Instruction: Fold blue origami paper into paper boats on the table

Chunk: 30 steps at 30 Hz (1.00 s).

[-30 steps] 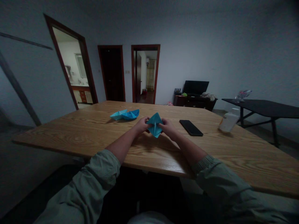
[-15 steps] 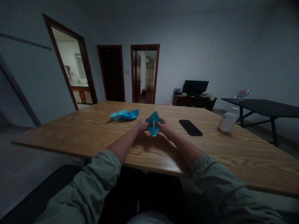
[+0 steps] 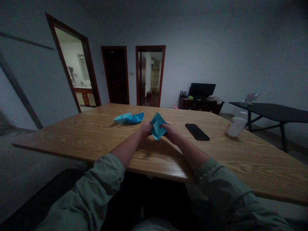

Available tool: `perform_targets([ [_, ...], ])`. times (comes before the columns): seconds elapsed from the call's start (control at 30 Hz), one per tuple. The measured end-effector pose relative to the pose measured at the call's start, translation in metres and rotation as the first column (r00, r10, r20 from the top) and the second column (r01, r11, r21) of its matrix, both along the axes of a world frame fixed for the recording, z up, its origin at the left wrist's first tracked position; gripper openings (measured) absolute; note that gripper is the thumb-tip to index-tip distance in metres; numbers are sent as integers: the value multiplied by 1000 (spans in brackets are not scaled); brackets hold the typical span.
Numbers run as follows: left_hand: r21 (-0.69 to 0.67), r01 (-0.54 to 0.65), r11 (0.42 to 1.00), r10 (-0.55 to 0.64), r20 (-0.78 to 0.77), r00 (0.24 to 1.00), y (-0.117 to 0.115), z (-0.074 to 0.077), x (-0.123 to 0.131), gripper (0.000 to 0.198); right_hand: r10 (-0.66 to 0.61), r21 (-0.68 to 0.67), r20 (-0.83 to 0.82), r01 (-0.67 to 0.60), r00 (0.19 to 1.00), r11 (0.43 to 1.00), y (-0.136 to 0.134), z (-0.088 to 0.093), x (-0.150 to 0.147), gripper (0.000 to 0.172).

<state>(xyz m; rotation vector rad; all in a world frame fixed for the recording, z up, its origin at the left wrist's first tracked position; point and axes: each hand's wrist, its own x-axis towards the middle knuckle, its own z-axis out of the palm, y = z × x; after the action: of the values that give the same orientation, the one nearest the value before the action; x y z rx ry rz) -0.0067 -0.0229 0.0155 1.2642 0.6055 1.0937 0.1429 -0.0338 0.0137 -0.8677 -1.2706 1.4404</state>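
A light-blue folded paper [image 3: 157, 126], diamond-shaped with a crease across its middle, is held up just above the wooden table [image 3: 96, 141]. My left hand [image 3: 145, 129] grips its left side, the fingers partly hidden behind the paper. On the other side my right hand [image 3: 171, 132] pinches it, with the thumb lying over the front face. To the left of my hands, a light-blue paper boat [image 3: 122, 118] and a darker blue paper boat [image 3: 135, 118] rest against each other on the tabletop.
A black phone [image 3: 197, 132] lies right of my hands. Farther right stands a white bottle [image 3: 236, 125]. Beyond the table are a black table [image 3: 274, 110] and a dark cabinet [image 3: 199, 104] with a screen [image 3: 202, 90] on it.
The paper has tilted and shifted slightly left; its front now looks flatter, where a central opening showed before. My right thumb has moved across its face.
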Motion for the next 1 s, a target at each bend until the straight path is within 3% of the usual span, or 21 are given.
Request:
perform_targets([
  [0.17, 21, -4, 1000, 4, 10, 1000, -1, -1, -1, 50, -24, -30, 26, 25, 999, 999, 0, 0, -2, 19],
  [0.4, -7, 16, 1000, -16, -26, 1000, 6, -3, -6, 33, 6, 30, 23, -7, 1000, 1000, 6, -6, 4, 23],
  [0.63, -6, 29, 1000, -29, -25, 999, 6, -4, -6, 31, 12, 22, 19, -13, 1000, 1000, 3, -4, 6, 24],
  [0.83, 16, 57, 998, -57, -3, 998, 3, -3, -7, 34, 114, 41, 27, -115, 993, 993, -7, 3, 8, 25],
  [1.0, -13, 73, 997, -73, 2, 997, 4, -2, -11, 31, 123, 48, -2, -123, 992, 991, -9, 3, 8, 24],
])
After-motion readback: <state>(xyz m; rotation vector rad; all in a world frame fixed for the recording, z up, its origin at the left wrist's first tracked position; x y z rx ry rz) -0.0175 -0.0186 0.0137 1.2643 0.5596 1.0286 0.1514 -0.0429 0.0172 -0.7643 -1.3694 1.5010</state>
